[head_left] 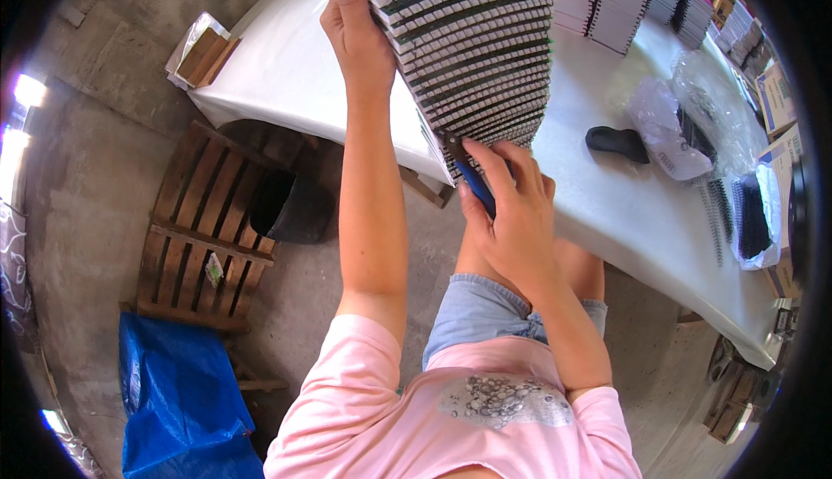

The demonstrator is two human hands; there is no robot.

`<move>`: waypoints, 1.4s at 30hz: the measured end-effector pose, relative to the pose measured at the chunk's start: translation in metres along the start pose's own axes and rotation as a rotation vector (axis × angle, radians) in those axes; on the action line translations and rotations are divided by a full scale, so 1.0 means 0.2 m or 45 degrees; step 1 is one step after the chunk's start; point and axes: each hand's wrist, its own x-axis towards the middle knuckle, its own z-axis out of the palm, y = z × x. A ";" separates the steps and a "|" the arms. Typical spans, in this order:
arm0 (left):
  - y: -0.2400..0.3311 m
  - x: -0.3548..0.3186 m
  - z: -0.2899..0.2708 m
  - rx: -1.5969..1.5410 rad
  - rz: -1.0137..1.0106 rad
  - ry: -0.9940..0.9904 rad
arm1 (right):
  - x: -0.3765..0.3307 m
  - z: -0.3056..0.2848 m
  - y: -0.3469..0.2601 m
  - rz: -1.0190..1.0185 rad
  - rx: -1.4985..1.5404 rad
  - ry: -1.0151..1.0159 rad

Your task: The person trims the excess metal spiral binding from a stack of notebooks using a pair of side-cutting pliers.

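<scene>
A tall stack of spiral-bound notebooks (477, 54) stands on the white-covered table (286, 71), its black coil spines turned toward me. My left hand (354, 24) is closed on the stack's upper left corner, thumb on the near side and fingers over the top. Low on the stack, my right hand (511, 202) wraps round blue-handled pliers (475, 186). Their dark head rests at the coil ends along the lower left edge; whether the jaws grip a coil is too small to tell.
More bound notebooks (607, 2) stand farther right. Nearby lie a black rounded object (617, 143), a clear plastic bag (667, 123), loose black coils (718, 210) and a cardboard box (784, 158). On the left are a wooden slatted rack (204, 210), a black bucket (303, 210) and blue tarp (178, 392).
</scene>
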 end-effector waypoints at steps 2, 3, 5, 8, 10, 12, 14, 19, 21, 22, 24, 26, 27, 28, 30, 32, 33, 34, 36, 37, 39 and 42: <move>0.01 0.00 -0.01 0.029 0.005 -0.072 | -0.01 0.03 0.02 -0.002 0.109 -0.005; 0.02 -0.01 -0.01 0.031 0.000 -0.071 | -0.01 0.04 0.02 -0.003 0.219 -0.010; 0.05 -0.02 0.02 0.010 -0.109 0.037 | 0.00 -0.01 0.00 0.354 0.630 -0.242; 0.06 -0.02 0.04 -0.003 -0.141 0.060 | -0.02 -0.01 -0.01 0.630 0.981 -0.384; 0.06 -0.02 0.04 -0.041 -0.158 0.058 | -0.05 0.03 0.00 0.459 0.865 -0.216; 0.07 -0.02 0.03 -0.011 -0.185 0.060 | -0.07 0.05 0.01 0.288 0.753 -0.058; 0.05 -0.01 0.03 0.015 -0.110 0.051 | -0.08 0.03 0.02 0.116 0.373 0.008; 0.02 0.00 0.02 0.000 -0.018 0.029 | -0.06 0.04 0.04 -0.044 -0.017 0.072; 0.02 0.00 0.02 -0.042 -0.081 0.043 | -0.06 0.05 0.05 -0.052 -0.057 0.066; 0.02 0.00 0.01 -0.040 -0.080 0.043 | -0.06 0.05 0.04 -0.053 -0.054 0.066; 0.02 0.00 0.02 0.007 -0.052 0.044 | -0.05 0.04 0.03 -0.045 -0.102 0.042; 0.03 -0.01 0.02 -0.013 -0.106 0.064 | -0.07 0.05 0.03 0.084 0.219 -0.052; 0.04 -0.01 0.02 -0.038 -0.159 0.083 | -0.08 0.06 0.03 0.212 0.534 -0.143; 0.04 -0.02 0.03 -0.036 -0.163 0.082 | -0.07 0.04 0.01 0.216 0.536 -0.144; 0.06 -0.02 0.04 -0.041 -0.126 0.059 | -0.05 0.00 -0.02 0.948 1.456 -0.484; 0.04 -0.01 0.04 -0.058 -0.113 0.068 | -0.08 0.06 0.01 0.651 1.104 -0.316; 0.04 -0.01 0.04 -0.071 -0.100 0.076 | -0.10 0.07 0.02 0.359 0.752 -0.153; 0.04 0.00 0.04 -0.072 -0.095 0.074 | -0.10 0.07 0.03 0.355 0.752 -0.149; 0.06 -0.02 0.03 -0.007 -0.121 0.043 | -0.11 0.07 0.05 0.032 0.162 0.044; 0.05 -0.02 0.02 -0.002 -0.124 0.043 | -0.11 0.07 0.06 0.035 0.166 0.041; 0.05 0.00 0.03 -0.065 -0.114 0.028 | -0.09 0.06 0.07 -0.021 0.049 0.091; 0.04 0.00 0.03 -0.025 -0.100 0.036 | -0.09 0.08 0.07 -0.062 -0.050 0.081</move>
